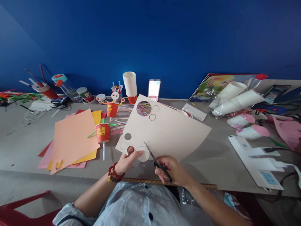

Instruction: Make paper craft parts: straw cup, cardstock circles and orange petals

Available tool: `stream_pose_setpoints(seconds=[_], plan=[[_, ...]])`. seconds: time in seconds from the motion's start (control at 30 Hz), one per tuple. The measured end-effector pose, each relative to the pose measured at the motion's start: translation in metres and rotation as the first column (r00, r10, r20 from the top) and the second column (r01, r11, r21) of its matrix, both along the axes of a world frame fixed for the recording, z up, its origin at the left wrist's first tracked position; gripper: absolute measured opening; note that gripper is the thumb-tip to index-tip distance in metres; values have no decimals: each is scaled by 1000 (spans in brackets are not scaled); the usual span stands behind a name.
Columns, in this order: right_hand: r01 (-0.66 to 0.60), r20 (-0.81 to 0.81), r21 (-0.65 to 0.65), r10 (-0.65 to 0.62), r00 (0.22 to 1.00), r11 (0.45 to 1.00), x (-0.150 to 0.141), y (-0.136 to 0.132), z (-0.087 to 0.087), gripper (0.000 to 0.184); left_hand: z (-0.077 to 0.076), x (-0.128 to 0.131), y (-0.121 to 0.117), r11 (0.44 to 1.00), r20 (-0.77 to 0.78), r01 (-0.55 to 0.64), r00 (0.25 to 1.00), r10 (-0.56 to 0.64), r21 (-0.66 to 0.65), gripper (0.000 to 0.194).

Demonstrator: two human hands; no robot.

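Note:
My left hand [128, 160] grips the lower left edge of a large white paper sheet [169, 128], with its thumb on top beside a drawn circle [144, 154] that is partly cut round. Several round holes and pencilled circles show elsewhere on the sheet. In my right hand [172, 169] is a pair of black-handled scissors [150, 150]. Their blade lies over the paper, just right of that circle, pointing up and left. Whether the second blade is under the sheet I cannot tell.
Coloured paper sheets [72, 138] lie at left, beside red paper cups [102, 133] fitted with straws. Stacked white cups [129, 83] stand by the blue wall. A power strip [254, 160] with plugged-in cables and bagged cups [237, 100] occupy the right side.

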State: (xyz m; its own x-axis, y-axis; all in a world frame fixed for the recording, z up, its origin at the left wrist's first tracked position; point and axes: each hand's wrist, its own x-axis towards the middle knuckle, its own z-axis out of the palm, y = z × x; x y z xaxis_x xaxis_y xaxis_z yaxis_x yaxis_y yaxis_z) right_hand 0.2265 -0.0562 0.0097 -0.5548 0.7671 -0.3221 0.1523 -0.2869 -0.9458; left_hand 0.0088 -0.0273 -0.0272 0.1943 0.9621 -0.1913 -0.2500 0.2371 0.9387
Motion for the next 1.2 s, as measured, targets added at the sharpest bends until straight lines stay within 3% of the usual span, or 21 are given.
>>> stream_pose_setpoints(seconds=[0.6, 0.83, 1.07, 1.2], plan=[[-28, 44, 38, 26, 999, 999, 8, 2, 7, 58, 10, -5, 5, 997, -110, 54, 993, -47, 60, 25], [-34, 51, 45, 32, 998, 998, 11, 3, 5, 59, 11, -7, 6, 994, -87, 102, 991, -99, 32, 27], [-63, 64, 42, 60, 996, 997, 15, 5, 4, 55, 24, -8, 9, 987, -143, 151, 980, -141, 60, 28], [-71, 42, 55, 69, 997, 996, 16, 6, 4, 56, 29, -7, 9, 991, -166, 121, 980, -109, 65, 29]])
